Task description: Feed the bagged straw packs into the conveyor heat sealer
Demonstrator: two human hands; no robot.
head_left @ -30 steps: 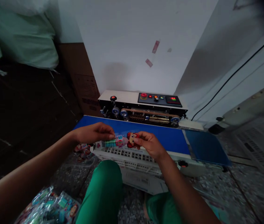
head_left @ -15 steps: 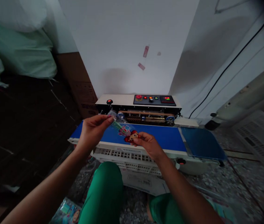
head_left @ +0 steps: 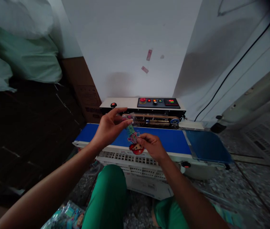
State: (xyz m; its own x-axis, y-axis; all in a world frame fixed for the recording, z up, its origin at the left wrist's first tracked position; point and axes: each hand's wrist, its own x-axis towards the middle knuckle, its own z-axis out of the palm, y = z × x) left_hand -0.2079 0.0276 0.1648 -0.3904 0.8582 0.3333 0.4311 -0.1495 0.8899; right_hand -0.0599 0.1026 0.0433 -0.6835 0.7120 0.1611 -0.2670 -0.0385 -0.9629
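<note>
Evidently both hands share one small clear packet, held up between them. The left hand (head_left: 111,126) has the packet (head_left: 131,130) by its far end, the thumb laid on the film and the index finger stretched out beyond it. The right hand (head_left: 152,146) is closed in a pinch on the nearer part, its thumb just beside the printed red-haired head (head_left: 136,149). So the packet lies to the right of the left hand's fingertips and to the left of the right hand, with the green stretch bare in the gap between.

Its long axis runs steeply, from the left thumb down toward the wearer, leaning a little to the right. The red-haired end points back at the wearer and sits lowest, left of the right hand's fingertips; the other end points away, toward the machine (head_left: 122,102) just beyond the hands.

Under the hands spreads a blue belt (head_left: 165,140), and below its near edge, beneath the right hand, is a white slotted crate (head_left: 135,160). Well below the left hand, more clear packets (head_left: 66,214) lie heaped.
</note>
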